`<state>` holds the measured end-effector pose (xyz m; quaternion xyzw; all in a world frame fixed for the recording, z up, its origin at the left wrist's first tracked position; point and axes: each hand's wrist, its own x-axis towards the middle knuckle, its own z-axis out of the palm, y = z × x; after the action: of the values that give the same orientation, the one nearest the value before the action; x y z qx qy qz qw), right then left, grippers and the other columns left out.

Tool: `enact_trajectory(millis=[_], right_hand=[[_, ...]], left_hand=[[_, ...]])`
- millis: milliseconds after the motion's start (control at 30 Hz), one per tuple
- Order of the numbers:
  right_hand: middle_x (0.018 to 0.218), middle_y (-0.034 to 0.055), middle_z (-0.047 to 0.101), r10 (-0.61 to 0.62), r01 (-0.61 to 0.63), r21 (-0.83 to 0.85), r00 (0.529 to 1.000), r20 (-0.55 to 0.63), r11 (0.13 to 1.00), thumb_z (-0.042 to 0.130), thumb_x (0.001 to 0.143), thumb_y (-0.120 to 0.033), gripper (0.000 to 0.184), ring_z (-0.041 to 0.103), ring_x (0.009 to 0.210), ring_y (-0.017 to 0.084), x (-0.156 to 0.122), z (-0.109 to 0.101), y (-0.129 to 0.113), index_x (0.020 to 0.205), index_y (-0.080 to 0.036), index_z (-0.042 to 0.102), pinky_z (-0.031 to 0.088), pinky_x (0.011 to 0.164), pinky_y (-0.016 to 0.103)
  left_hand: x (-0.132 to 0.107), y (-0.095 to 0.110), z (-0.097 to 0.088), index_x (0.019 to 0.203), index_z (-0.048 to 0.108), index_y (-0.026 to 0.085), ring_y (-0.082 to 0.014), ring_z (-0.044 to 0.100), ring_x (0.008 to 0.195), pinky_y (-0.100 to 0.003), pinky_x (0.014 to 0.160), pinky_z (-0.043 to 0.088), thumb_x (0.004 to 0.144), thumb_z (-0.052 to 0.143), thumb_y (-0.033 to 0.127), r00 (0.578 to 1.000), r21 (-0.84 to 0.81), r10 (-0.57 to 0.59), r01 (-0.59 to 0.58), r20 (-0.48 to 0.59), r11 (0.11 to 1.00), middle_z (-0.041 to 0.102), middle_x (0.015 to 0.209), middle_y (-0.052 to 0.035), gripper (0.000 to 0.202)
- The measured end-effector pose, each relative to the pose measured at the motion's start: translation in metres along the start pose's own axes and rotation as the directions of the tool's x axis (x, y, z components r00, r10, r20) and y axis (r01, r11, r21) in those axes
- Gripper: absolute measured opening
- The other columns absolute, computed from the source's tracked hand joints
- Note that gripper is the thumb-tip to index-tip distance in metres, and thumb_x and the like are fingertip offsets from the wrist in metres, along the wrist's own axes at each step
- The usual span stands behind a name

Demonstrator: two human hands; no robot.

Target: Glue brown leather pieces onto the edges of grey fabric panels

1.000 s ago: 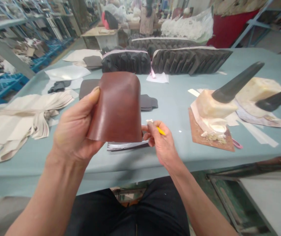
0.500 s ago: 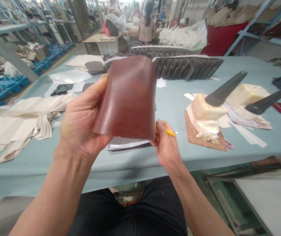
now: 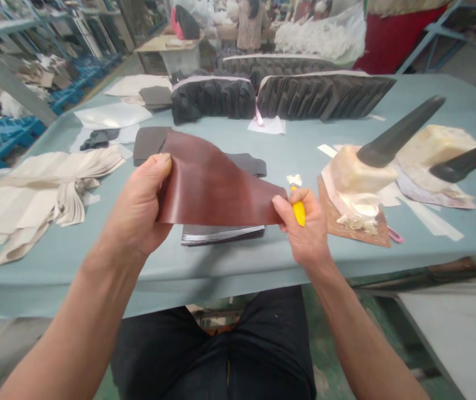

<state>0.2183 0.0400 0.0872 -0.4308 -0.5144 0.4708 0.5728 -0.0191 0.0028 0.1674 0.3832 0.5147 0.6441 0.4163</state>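
Observation:
I hold a brown leather piece (image 3: 213, 183) above the front of the blue-green table (image 3: 296, 150). My left hand (image 3: 140, 208) grips its left edge, thumb on top. My right hand (image 3: 307, 225) pinches its right corner and also clasps a small yellow-handled brush (image 3: 297, 205) with a whitish tip. The leather now lies nearly flat, spread between both hands. Under it rests a stack of dark cut pieces (image 3: 221, 233) with pale edges.
Cream fabric strips (image 3: 41, 194) are piled at the left. Pale blocks with dark handles (image 3: 371, 166) stand on the right on a brown scrap. Black stacked pieces (image 3: 263, 94) line the back. A person stands far behind. My dark-trousered legs are under the table.
The leather piece, held upright and curved before, has been lowered and flattened out. My right hand moved right and took hold of its corner, brush still in the fingers.

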Motion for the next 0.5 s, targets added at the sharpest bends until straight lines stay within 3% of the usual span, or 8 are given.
enact_trajectory(millis=[167, 267, 367, 500], right_hand=[[0.069, -0.0067, 0.043, -0.084, 0.1, -0.272, 0.994, 0.071, 0.957, 0.085, 0.081, -0.055, 0.047, 0.036, 0.061, 0.011, 0.01, -0.01, 0.025, 0.081, -0.024, 0.05, 0.031, 0.058, 0.028], [0.068, -0.0066, 0.044, -0.11, 0.149, -0.339, 0.985, 0.133, 0.929, 0.081, 0.085, -0.051, 0.041, 0.035, 0.061, 0.012, 0.015, -0.011, 0.037, 0.081, -0.025, 0.05, 0.031, 0.059, 0.028], [0.069, -0.0065, 0.043, -0.104, 0.164, -0.346, 0.977, 0.187, 0.924, 0.078, 0.087, -0.047, 0.036, 0.035, 0.06, 0.012, 0.019, -0.013, 0.045, 0.082, -0.025, 0.05, 0.031, 0.058, 0.029], [0.074, -0.0045, 0.049, -0.079, 0.151, -0.352, 0.975, 0.208, 0.924, 0.078, 0.087, -0.044, 0.033, 0.04, 0.063, 0.013, 0.023, -0.016, 0.049, 0.084, -0.026, 0.05, 0.035, 0.06, 0.029]], left_hand=[[0.002, -0.051, -0.033, 0.084, 0.06, 0.021, -0.0093, 0.049, 0.051, -0.02, 0.049, 0.04, 0.088, 0.078, 0.039, 0.993, 0.275, 0.044, -0.011, -0.112, 0.961, 0.059, 0.063, 0.0061, 0.025], [0.001, -0.066, -0.042, 0.086, 0.06, 0.022, -0.0106, 0.047, 0.045, -0.021, 0.042, 0.034, 0.086, 0.08, 0.039, 0.994, 0.357, 0.006, 0.034, -0.111, 0.934, 0.058, 0.054, 0.0069, 0.026], [0.002, -0.072, -0.048, 0.093, 0.06, 0.023, -0.0132, 0.058, 0.048, -0.02, 0.044, 0.041, 0.081, 0.085, 0.044, 0.994, 0.423, -0.057, 0.09, -0.089, 0.901, 0.067, 0.059, 0.0047, 0.035], [0.004, -0.076, -0.054, 0.094, 0.063, 0.021, -0.0139, 0.064, 0.052, -0.021, 0.047, 0.052, 0.067, 0.096, 0.048, 0.979, 0.328, -0.193, 0.203, -0.064, 0.922, 0.074, 0.067, 0.0016, 0.05]])
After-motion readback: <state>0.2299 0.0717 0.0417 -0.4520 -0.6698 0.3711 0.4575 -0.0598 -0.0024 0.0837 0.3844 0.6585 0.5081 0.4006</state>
